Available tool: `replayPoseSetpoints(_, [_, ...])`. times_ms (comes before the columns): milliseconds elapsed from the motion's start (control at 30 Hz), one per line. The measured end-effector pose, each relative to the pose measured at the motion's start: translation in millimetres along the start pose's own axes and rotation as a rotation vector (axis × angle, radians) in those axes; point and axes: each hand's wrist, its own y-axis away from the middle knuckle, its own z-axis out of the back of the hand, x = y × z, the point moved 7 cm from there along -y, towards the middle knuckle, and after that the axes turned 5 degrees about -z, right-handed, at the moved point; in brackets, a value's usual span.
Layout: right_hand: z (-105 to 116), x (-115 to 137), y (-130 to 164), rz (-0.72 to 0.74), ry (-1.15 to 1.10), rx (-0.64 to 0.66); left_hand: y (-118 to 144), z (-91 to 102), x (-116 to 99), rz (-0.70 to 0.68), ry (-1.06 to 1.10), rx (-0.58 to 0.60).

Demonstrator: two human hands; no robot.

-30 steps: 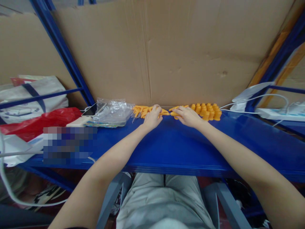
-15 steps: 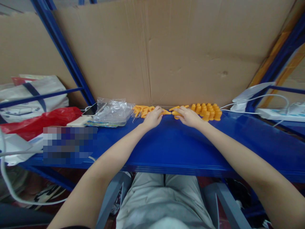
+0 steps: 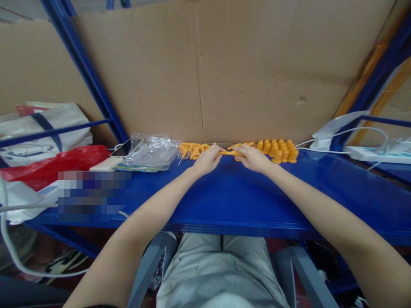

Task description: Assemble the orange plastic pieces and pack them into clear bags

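My left hand (image 3: 208, 160) is closed around one end of a slim ribbed orange plastic piece (image 3: 227, 152). My right hand (image 3: 253, 156), its fingers curled, grips an orange plastic part that meets the ribbed piece at its right end. My fingers cover most of both parts, so how they join cannot be made out. Left of my left hand lies a pile of loose orange plastic pieces (image 3: 193, 149), with small metal screws (image 3: 180, 159) beside it. Flat orange strips (image 3: 246, 144) lie behind my right hand. Farther right, several orange boot-shaped pieces (image 3: 278, 149) stand in rows.
The work surface is a blue metal shelf (image 3: 231, 196) backed by cardboard (image 3: 250, 72). On the left are clear plastic bags (image 3: 152, 152), a phone (image 3: 122, 148), a white box (image 3: 105, 164) and a red bag (image 3: 61, 164). A power strip (image 3: 379, 154) lies far right.
My left hand has shifted slightly right with the ribbed piece. The small gap between that piece and the part at my right hand has closed. My right hand has barely moved.
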Motion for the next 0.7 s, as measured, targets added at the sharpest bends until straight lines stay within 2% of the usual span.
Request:
replayPoseSetpoints(267, [3.7, 2.2, -0.1, 0.103, -0.091, -0.072, -1.3, 9.6, -1.3, 0.053, -0.032, -0.088])
replayPoseSetpoints(433, [3.2, -9.8, -3.9, 0.146, -0.256, -0.072, -0.9, 11.4, 0.6, 0.068, -0.058, -0.068])
replayPoseSetpoints(567, [-4.0, -32.6, -9.2, 0.016, -0.455, -0.061, 0.0, 9.0, 6.1, 0.108, -0.084, -0.046])
replayPoseSetpoints(700, [-16.0, -50.2, -11.3, -0.139, -0.632, -0.002, -0.1, 6.5, 9.5, 0.117, -0.063, -0.083])
